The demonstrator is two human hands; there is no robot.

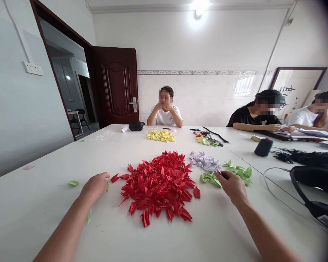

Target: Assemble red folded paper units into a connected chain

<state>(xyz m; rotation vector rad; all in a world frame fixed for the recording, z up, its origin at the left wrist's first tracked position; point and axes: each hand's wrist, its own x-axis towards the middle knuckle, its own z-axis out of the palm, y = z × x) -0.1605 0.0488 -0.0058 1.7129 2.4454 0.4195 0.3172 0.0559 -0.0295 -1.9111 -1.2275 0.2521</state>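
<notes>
A large heap of red folded paper cranes [160, 185] lies on the white table between my hands. My left hand [94, 187] is left of it with fingers curled; a bit of a green paper crane [108, 186] shows at the fingertips. My right hand [233, 187] is closed on a small tool [220, 172] with a dark handle and a thin metallic tip; its exact kind is unclear. The tip is over green paper cranes [209, 178], close to a pile of pale lilac cranes [204, 161]. More green cranes [240, 173] lie behind my right hand.
Yellow folded papers [160, 136] and a black case [136, 126] lie before a seated person [166, 109]. Black cords with coloured cranes [207, 138] are farther back. Headphones [314, 196], a cable and a dark speaker-like object [263, 147] occupy the right. Two people work there.
</notes>
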